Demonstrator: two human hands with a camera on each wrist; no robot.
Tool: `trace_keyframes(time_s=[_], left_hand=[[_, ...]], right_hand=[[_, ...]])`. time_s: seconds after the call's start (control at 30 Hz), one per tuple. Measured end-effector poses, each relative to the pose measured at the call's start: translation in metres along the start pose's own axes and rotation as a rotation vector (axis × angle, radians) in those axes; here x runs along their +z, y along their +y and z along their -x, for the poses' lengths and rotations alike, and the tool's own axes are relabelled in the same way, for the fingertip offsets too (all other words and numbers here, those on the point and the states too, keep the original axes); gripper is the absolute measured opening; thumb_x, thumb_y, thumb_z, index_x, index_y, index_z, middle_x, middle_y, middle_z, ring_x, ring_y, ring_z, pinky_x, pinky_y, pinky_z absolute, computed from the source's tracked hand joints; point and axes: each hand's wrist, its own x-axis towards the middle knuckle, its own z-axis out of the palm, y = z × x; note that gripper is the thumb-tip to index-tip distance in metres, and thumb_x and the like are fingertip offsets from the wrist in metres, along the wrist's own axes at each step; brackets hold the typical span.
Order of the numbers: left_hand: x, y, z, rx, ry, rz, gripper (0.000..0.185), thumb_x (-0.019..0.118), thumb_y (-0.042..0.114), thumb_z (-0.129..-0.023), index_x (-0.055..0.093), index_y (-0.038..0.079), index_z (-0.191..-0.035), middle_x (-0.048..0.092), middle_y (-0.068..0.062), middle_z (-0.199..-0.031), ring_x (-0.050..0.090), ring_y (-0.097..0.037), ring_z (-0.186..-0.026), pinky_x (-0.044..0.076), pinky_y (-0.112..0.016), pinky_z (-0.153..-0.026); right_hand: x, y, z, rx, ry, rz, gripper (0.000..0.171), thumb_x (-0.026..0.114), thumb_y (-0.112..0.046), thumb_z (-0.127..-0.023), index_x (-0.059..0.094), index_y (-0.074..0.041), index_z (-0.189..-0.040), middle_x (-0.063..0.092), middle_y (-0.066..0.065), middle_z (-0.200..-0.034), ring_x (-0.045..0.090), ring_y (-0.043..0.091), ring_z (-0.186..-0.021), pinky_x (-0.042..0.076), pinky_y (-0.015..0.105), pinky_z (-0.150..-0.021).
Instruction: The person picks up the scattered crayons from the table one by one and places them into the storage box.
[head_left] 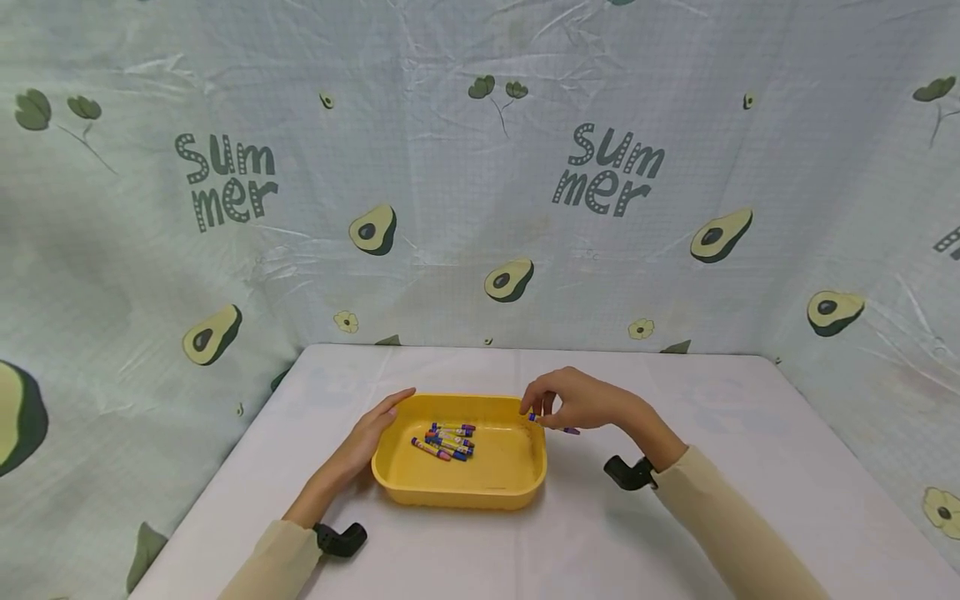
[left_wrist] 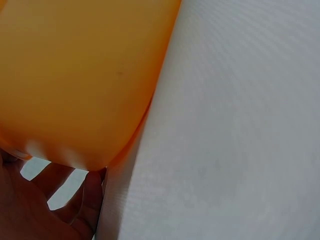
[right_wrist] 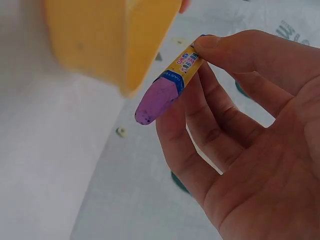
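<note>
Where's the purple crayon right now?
The purple crayon is pinched in the right hand, just outside the right rim of the yellow tray, in head and right wrist views.

Tray [head_left: 459, 487] sits on the desk [head_left: 675, 533], near its middle, slightly toward the near edge. A cluster of crayons [head_left: 448, 442] lies inside the tray, in its left-centre part, touching one another. Left hand [head_left: 373, 435] rests against the tray's left wall, at the far-left corner; wrist view shows its fingers [left_wrist: 85, 200] beside the tray's outer wall [left_wrist: 75, 85], on the desk. Right hand [head_left: 581, 402] is above the tray's far-right corner, just outside the rim. One crayon [right_wrist: 167, 87] is pinched in the right hand, its tip pointing away from the tray, over the desk. Backdrop cloth [head_left: 480, 183] stands behind the desk and along both sides.
</note>
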Motion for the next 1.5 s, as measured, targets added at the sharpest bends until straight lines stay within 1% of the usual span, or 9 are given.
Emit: trace_keyframes(time_s=[0.17, 0.33, 0.5, 0.7, 0.87, 1.07, 1.17, 1.33, 1.5], left_hand=[[-0.001, 0.001, 0.001, -0.007, 0.008, 0.001, 0.049, 0.025, 0.027, -0.114, 0.034, 0.019, -0.162, 0.026, -0.013, -0.172, 0.025, -0.038, -0.158, 0.018, -0.058, -0.129], [-0.001, 0.0, 0.002, -0.007, 0.007, 0.003, 0.049, 0.024, 0.027, -0.114, 0.034, 0.019, -0.162, 0.026, -0.014, -0.171, 0.026, -0.038, -0.158, 0.019, -0.059, -0.129], [-0.001, -0.001, 0.0, -0.002, 0.01, -0.006, 0.049, 0.025, 0.027, -0.114, 0.035, 0.019, -0.162, 0.027, -0.013, -0.171, 0.025, -0.037, -0.158, 0.019, -0.058, -0.129], [0.0, -0.001, -0.003, -0.006, 0.005, -0.014, 0.05, 0.025, 0.029, -0.114, 0.034, 0.018, -0.162, 0.028, -0.014, -0.171, 0.029, -0.038, -0.157, 0.022, -0.058, -0.128], [0.001, -0.002, -0.004, 0.001, 0.0, -0.019, 0.05, 0.025, 0.029, -0.114, 0.034, 0.017, -0.162, 0.028, -0.015, -0.17, 0.027, -0.039, -0.157, 0.022, -0.059, -0.128], [0.001, -0.003, -0.005, 0.006, -0.004, -0.03, 0.05, 0.024, 0.029, -0.115, 0.034, 0.018, -0.162, 0.029, -0.014, -0.17, 0.028, -0.039, -0.157, 0.023, -0.059, -0.128], [0.001, -0.003, -0.005, 0.007, -0.001, -0.037, 0.05, 0.024, 0.028, -0.114, 0.034, 0.018, -0.162, 0.029, -0.014, -0.17, 0.029, -0.039, -0.157, 0.024, -0.059, -0.128], [0.001, -0.004, -0.005, 0.021, 0.012, -0.049, 0.049, 0.025, 0.026, -0.114, 0.035, 0.015, -0.162, 0.032, -0.016, -0.169, 0.03, -0.039, -0.156, 0.024, -0.058, -0.128], [0.001, -0.006, -0.005, 0.03, 0.005, -0.048, 0.049, 0.024, 0.025, -0.114, 0.035, 0.015, -0.161, 0.033, -0.017, -0.168, 0.032, -0.04, -0.155, 0.025, -0.059, -0.127]], right_hand=[[-0.002, -0.017, -0.03, -0.034, -0.035, 0.018, 0.023, 0.071, -0.005, -0.092, 0.076, -0.014, -0.112, 0.075, -0.003, -0.106, 0.064, 0.008, -0.092, 0.057, 0.019, -0.079], [0.004, -0.027, -0.063, -0.065, -0.075, 0.036, 0.021, 0.07, -0.007, -0.093, 0.076, -0.015, -0.112, 0.075, -0.002, -0.106, 0.064, 0.008, -0.091, 0.057, 0.02, -0.079], [0.015, -0.036, -0.089, -0.052, -0.095, 0.042, 0.022, 0.071, -0.006, -0.094, 0.076, -0.011, -0.115, 0.072, -0.001, -0.102, 0.064, 0.012, -0.09, 0.058, 0.022, -0.078], [0.03, -0.044, -0.11, -0.039, -0.111, 0.061, 0.023, 0.07, -0.005, -0.094, 0.077, -0.009, -0.116, 0.073, 0.003, -0.104, 0.066, 0.015, -0.093, 0.058, 0.025, -0.083], [0.045, -0.041, -0.123, -0.008, -0.117, 0.081, 0.023, 0.07, -0.005, -0.094, 0.077, -0.012, -0.114, 0.074, 0.003, -0.104, 0.065, 0.013, -0.092, 0.058, 0.024, -0.082], [0.058, -0.04, -0.13, 0.028, -0.143, 0.097, 0.02, 0.071, -0.008, -0.094, 0.078, -0.013, -0.113, 0.073, 0.0, -0.101, 0.063, 0.01, -0.085, 0.056, 0.019, -0.076], [0.06, -0.041, -0.132, 0.016, -0.146, 0.105, 0.02, 0.072, -0.008, -0.094, 0.077, -0.013, -0.113, 0.075, 0.002, -0.103, 0.065, 0.011, -0.086, 0.057, 0.02, -0.077], [0.063, -0.045, -0.136, -0.009, -0.147, 0.149, 0.02, 0.073, -0.009, -0.094, 0.077, -0.013, -0.113, 0.076, 0.004, -0.107, 0.066, 0.01, -0.089, 0.058, 0.021, -0.08], [0.066, -0.048, -0.137, -0.004, -0.145, 0.197, 0.019, 0.072, -0.008, -0.094, 0.077, -0.015, -0.112, 0.075, 0.002, -0.105, 0.064, 0.009, -0.09, 0.056, 0.019, -0.08]])
